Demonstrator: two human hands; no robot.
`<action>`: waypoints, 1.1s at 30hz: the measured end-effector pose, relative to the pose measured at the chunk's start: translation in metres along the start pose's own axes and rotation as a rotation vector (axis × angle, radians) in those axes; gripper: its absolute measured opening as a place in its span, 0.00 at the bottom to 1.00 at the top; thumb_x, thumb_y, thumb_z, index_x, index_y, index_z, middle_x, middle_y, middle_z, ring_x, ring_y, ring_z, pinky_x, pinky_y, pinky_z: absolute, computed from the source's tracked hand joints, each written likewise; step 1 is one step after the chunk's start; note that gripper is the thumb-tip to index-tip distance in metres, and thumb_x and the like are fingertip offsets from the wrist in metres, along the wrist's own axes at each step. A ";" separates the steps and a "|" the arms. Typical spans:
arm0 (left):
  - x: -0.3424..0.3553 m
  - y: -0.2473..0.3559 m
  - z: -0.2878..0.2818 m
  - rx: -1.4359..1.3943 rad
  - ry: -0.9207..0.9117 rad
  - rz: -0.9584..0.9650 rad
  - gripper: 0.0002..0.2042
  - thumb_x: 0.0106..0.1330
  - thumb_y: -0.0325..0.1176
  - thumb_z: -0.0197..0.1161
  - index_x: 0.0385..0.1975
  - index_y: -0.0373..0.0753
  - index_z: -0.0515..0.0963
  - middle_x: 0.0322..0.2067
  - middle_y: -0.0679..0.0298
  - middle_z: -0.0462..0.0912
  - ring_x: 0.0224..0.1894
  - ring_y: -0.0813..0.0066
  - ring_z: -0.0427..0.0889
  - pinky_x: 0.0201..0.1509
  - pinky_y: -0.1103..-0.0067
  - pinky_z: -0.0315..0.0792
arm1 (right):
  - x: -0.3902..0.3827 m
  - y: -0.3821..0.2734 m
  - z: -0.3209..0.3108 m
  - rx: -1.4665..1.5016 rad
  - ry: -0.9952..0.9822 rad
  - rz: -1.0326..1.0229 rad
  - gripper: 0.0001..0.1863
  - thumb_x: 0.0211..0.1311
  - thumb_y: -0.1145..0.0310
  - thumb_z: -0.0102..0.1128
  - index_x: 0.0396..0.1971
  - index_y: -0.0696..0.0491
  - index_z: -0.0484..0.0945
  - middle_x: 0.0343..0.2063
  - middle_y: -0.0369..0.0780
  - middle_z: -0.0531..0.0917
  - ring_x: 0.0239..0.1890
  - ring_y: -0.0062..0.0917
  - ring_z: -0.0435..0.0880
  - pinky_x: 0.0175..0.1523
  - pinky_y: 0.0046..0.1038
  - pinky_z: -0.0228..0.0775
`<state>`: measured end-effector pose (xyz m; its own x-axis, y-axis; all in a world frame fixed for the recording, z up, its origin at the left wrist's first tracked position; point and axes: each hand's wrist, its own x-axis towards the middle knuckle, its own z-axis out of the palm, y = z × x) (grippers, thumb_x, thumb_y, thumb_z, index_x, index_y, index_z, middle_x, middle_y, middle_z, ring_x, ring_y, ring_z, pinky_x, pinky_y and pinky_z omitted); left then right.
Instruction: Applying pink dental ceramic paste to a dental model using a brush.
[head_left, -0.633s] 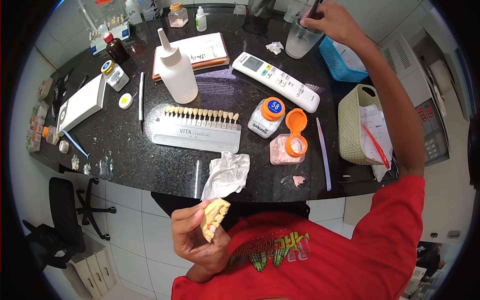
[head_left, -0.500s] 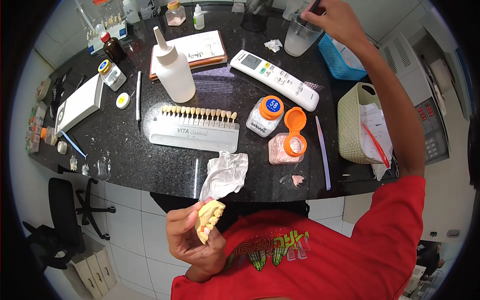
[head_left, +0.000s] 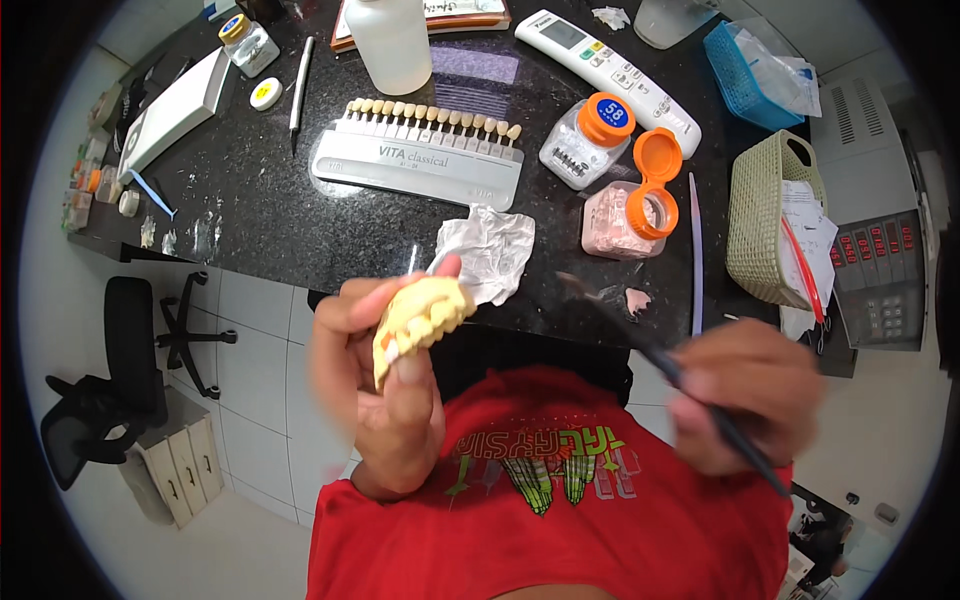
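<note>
A yellow dental model (head_left: 422, 312) with a row of teeth is gripped in my left hand (head_left: 385, 385), fingers wrapped round its base, in front of my chest. An orange-red patch and a whitish tooth show on its lower end. My right hand (head_left: 745, 395), smeared by motion, is closed on a dark-handled brush (head_left: 655, 355) that slants up and left, its tip apart from the model. Beyond the hands lies a crumpled white tissue (head_left: 487, 250). An open jar of pink powder (head_left: 615, 220) with an orange flip cap stands near a small pink piece (head_left: 637, 300).
A tooth shade guide (head_left: 420, 160) lies mid-table beneath a white squeeze bottle (head_left: 388, 45). A second orange-capped jar (head_left: 580, 145), a white remote control (head_left: 610, 80) and a lilac stick (head_left: 697, 255) are rightward. A woven basket (head_left: 760, 220) stands by the right edge.
My right hand has come back from the glass at the far right with the brush, toward my chest. The model in my left hand has risen and turned. The view has tilted down.
</note>
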<state>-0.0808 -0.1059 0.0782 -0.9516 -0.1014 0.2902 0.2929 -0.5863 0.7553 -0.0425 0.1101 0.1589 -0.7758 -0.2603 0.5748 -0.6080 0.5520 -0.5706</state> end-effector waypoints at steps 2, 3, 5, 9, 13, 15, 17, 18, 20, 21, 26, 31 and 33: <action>-0.001 -0.005 -0.003 0.112 0.057 -0.046 0.14 0.59 0.20 0.57 0.45 0.29 0.69 0.43 0.53 0.75 0.46 0.68 0.79 0.59 0.69 0.72 | -0.005 0.014 0.029 -0.077 0.010 0.034 0.12 0.44 0.76 0.72 0.30 0.56 0.79 0.24 0.40 0.82 0.25 0.26 0.83 0.30 0.25 0.77; 0.000 -0.005 -0.004 0.109 0.035 -0.073 0.15 0.58 0.19 0.56 0.46 0.28 0.70 0.44 0.53 0.75 0.48 0.70 0.78 0.56 0.76 0.71 | -0.006 0.017 0.038 -0.077 0.013 0.033 0.12 0.44 0.76 0.72 0.30 0.56 0.79 0.24 0.40 0.82 0.25 0.26 0.83 0.30 0.25 0.77; 0.000 -0.006 -0.004 0.156 0.001 -0.049 0.13 0.61 0.22 0.56 0.46 0.30 0.70 0.44 0.55 0.75 0.49 0.67 0.78 0.60 0.62 0.68 | -0.009 0.024 0.051 -0.004 0.027 0.089 0.12 0.44 0.77 0.71 0.31 0.57 0.80 0.25 0.39 0.82 0.25 0.27 0.83 0.31 0.27 0.77; 0.000 -0.006 -0.002 0.228 -0.023 -0.026 0.12 0.63 0.25 0.56 0.45 0.30 0.70 0.43 0.56 0.75 0.50 0.64 0.78 0.63 0.50 0.66 | -0.012 0.023 0.051 -0.017 -0.046 0.095 0.11 0.44 0.78 0.70 0.31 0.57 0.80 0.26 0.39 0.82 0.26 0.27 0.84 0.32 0.27 0.77; -0.001 -0.005 0.003 0.296 -0.008 -0.033 0.12 0.62 0.23 0.56 0.45 0.30 0.70 0.43 0.56 0.75 0.51 0.64 0.77 0.63 0.54 0.68 | -0.018 0.020 0.034 -0.028 -0.088 0.082 0.13 0.43 0.78 0.70 0.32 0.55 0.82 0.28 0.39 0.82 0.25 0.26 0.83 0.31 0.27 0.76; -0.002 -0.008 0.002 0.286 -0.060 0.038 0.15 0.56 0.14 0.55 0.45 0.29 0.70 0.44 0.54 0.75 0.53 0.65 0.77 0.58 0.76 0.70 | -0.018 0.022 0.033 -0.016 -0.064 0.068 0.14 0.42 0.79 0.70 0.33 0.54 0.82 0.29 0.38 0.82 0.25 0.25 0.83 0.30 0.26 0.76; -0.006 -0.014 0.001 0.346 -0.072 0.074 0.16 0.55 0.13 0.56 0.45 0.28 0.70 0.44 0.54 0.74 0.54 0.64 0.77 0.60 0.75 0.69 | -0.015 0.027 0.038 -0.075 -0.104 0.033 0.19 0.39 0.81 0.70 0.37 0.54 0.82 0.30 0.40 0.82 0.26 0.24 0.83 0.28 0.21 0.74; -0.008 -0.015 0.002 0.404 -0.083 0.108 0.17 0.54 0.12 0.57 0.45 0.28 0.70 0.44 0.54 0.74 0.54 0.64 0.77 0.61 0.74 0.68 | -0.015 0.028 0.039 -0.071 -0.103 0.030 0.19 0.39 0.81 0.70 0.37 0.54 0.82 0.30 0.40 0.82 0.26 0.24 0.83 0.28 0.21 0.74; -0.011 -0.016 0.006 0.390 -0.055 0.066 0.18 0.53 0.11 0.57 0.45 0.29 0.71 0.45 0.55 0.73 0.52 0.66 0.78 0.66 0.68 0.63 | -0.017 0.031 0.042 -0.132 -0.155 0.053 0.21 0.37 0.82 0.69 0.38 0.54 0.82 0.31 0.40 0.82 0.26 0.25 0.83 0.28 0.21 0.74; -0.012 -0.019 0.005 0.412 -0.088 0.111 0.18 0.53 0.11 0.58 0.45 0.29 0.71 0.45 0.55 0.73 0.52 0.66 0.78 0.68 0.66 0.61 | -0.018 0.032 0.041 -0.128 -0.157 0.053 0.21 0.37 0.82 0.69 0.38 0.54 0.82 0.31 0.40 0.82 0.26 0.25 0.83 0.28 0.21 0.74; -0.015 -0.029 0.009 0.496 -0.089 0.215 0.18 0.52 0.13 0.58 0.45 0.29 0.71 0.44 0.55 0.72 0.48 0.64 0.79 0.69 0.56 0.58 | -0.047 0.028 0.012 0.000 0.014 -0.017 0.12 0.47 0.76 0.67 0.35 0.59 0.80 0.29 0.42 0.82 0.22 0.25 0.81 0.24 0.21 0.74; -0.021 -0.028 0.010 0.675 -0.131 0.327 0.17 0.56 0.16 0.57 0.46 0.28 0.68 0.43 0.48 0.72 0.45 0.55 0.82 0.50 0.69 0.80 | -0.074 0.030 -0.012 0.298 0.274 0.381 0.11 0.59 0.71 0.59 0.39 0.62 0.76 0.29 0.48 0.79 0.25 0.23 0.81 0.29 0.20 0.76; -0.023 -0.032 0.016 0.576 -0.200 0.348 0.17 0.56 0.16 0.58 0.46 0.28 0.69 0.43 0.48 0.72 0.43 0.55 0.82 0.49 0.70 0.81 | -0.082 0.034 -0.016 0.345 0.271 0.463 0.11 0.59 0.73 0.60 0.39 0.62 0.76 0.29 0.48 0.79 0.26 0.23 0.81 0.29 0.19 0.75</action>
<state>-0.0666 -0.0721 0.0563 -0.7745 -0.0235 0.6322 0.6326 -0.0219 0.7742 0.0031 0.1628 0.1010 -0.9283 0.1790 0.3259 -0.2746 0.2610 -0.9255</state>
